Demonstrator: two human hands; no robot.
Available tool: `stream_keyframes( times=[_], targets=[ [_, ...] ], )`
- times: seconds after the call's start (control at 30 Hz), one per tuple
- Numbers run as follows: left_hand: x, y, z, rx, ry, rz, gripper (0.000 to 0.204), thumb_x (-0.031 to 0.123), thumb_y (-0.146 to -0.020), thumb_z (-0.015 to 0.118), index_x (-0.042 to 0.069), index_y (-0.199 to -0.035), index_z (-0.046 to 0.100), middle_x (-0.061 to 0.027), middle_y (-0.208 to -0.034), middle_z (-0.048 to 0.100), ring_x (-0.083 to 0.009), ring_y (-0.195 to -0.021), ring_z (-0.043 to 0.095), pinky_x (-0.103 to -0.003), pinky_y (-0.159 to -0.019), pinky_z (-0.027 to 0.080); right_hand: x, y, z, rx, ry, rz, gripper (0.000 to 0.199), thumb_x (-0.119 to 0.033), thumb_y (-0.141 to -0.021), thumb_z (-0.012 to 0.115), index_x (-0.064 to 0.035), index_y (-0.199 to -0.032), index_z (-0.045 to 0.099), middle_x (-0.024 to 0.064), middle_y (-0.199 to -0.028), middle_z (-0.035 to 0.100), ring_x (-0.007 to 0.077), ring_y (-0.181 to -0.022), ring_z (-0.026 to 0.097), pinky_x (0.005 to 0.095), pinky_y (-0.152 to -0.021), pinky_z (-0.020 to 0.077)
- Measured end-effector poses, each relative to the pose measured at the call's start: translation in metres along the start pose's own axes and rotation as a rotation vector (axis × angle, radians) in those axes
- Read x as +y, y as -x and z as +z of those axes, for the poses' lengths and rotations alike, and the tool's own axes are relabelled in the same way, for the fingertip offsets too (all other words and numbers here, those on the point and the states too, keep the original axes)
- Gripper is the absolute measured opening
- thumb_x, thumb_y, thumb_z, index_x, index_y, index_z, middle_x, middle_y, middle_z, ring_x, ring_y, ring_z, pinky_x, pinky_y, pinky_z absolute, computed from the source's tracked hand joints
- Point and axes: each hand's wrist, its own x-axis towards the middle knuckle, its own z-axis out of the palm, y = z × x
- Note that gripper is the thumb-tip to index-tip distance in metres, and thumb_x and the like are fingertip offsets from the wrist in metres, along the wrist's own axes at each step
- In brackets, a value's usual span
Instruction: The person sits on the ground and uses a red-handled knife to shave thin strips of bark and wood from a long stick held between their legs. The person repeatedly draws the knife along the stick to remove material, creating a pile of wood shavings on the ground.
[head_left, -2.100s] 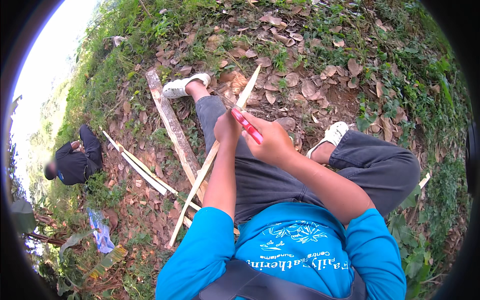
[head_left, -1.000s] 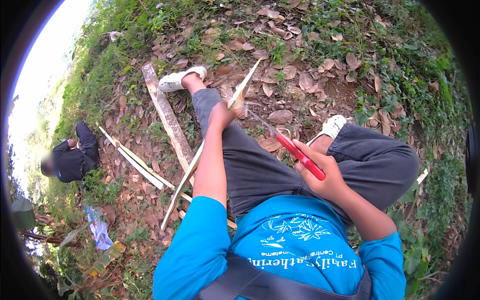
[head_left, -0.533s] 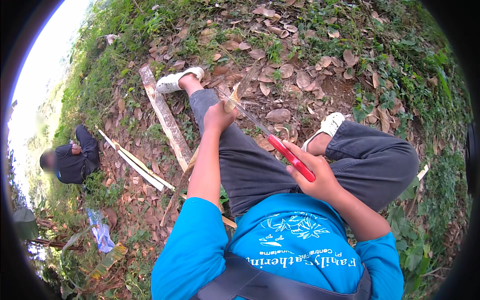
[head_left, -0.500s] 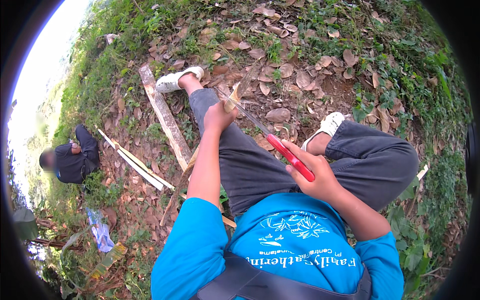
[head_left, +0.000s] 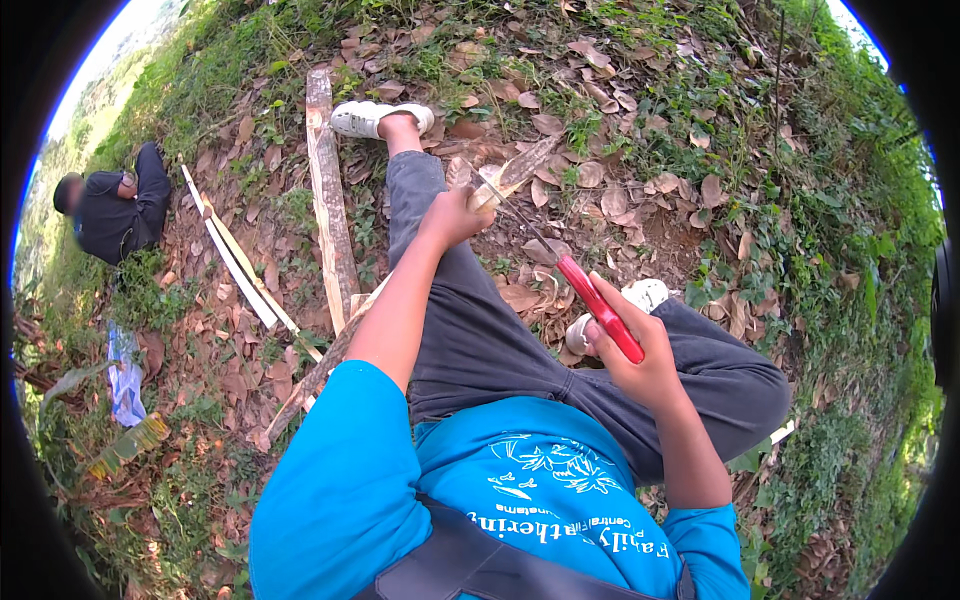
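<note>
Knife (head_left: 570, 272) in R hand (head_left: 642, 362), wood strip (head_left: 524, 168) in L hand (head_left: 462, 217); strip now rolled bark side up.
Approx. 2 s ago, pale cut face was up & both hands were nearly touching; now grey-brown bark shows & R hand sits well apart, right of L and nearer the body. L is wrapped round the strip near its far end, above the outstretched leg (head_left: 445, 300); R is wrapped round the knife's red handle (head_left: 602, 312). Blade (head_left: 530, 230) points away & leftward, meeting the strip by L's grip; can't tell if it's biting in. Strip runs from just ahead of L hand back under L forearm (head_left: 395, 325), out to the left. Prob. means a fresh face is being worked, w/ trimming unfinished. Bark-edged plank (head_left: 328, 195) lies left of L hand.
</note>
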Motion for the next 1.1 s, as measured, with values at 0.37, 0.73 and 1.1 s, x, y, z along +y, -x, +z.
stream_keyframes(
  times=[0.37, 0.73, 1.1],
  targets=[
    [0.042, 0.01, -0.009, -0.056, -0.243, -0.287, 0.049, 0.048, -0.085, 0.076, 0.011, -0.116, 0.077, -0.0154, -0.12, 0.076, -0.0333, -0.113, 0.072, -0.045, -0.096, 0.058, 0.009, 0.008, -0.004, -0.033, 0.222, -0.039, 0.062, -0.008, -0.093, 0.072, -0.0044, -0.152, 0.054, 0.0104, -0.09, 0.07, 0.0196, -0.079, 0.063, 0.0305, -0.079, 0.0504],
    [0.047, 0.019, 0.002, 0.001, -0.241, -0.186, 0.037, 0.041, -0.086, 0.074, 0.013, -0.109, 0.079, -0.0158, -0.11, 0.078, -0.0351, -0.104, 0.075, -0.046, -0.089, 0.061, -0.015, 0.002, 0.003, 0.046, 0.194, -0.091, 0.054, -0.007, -0.097, 0.068, -0.0023, -0.149, 0.056, 0.0148, -0.111, 0.077, 0.0084, -0.085, 0.067, 0.0258, -0.08, 0.0529],
    [0.043, 0.02, 0.003, -0.007, -0.293, -0.207, 0.032, 0.038, -0.085, 0.074, 0.012, -0.103, 0.079, -0.0155, -0.106, 0.078, -0.0339, -0.1, 0.076, -0.046, -0.087, 0.061, 0.051, -0.119, 0.096, 0.121, 0.134, -0.095, 0.055, -0.016, -0.096, 0.07, -0.0102, -0.149, 0.058, 0.0193, -0.096, 0.075, 0.0172, -0.078, 0.071, 0.0316, -0.077, 0.0547]
  ],
)
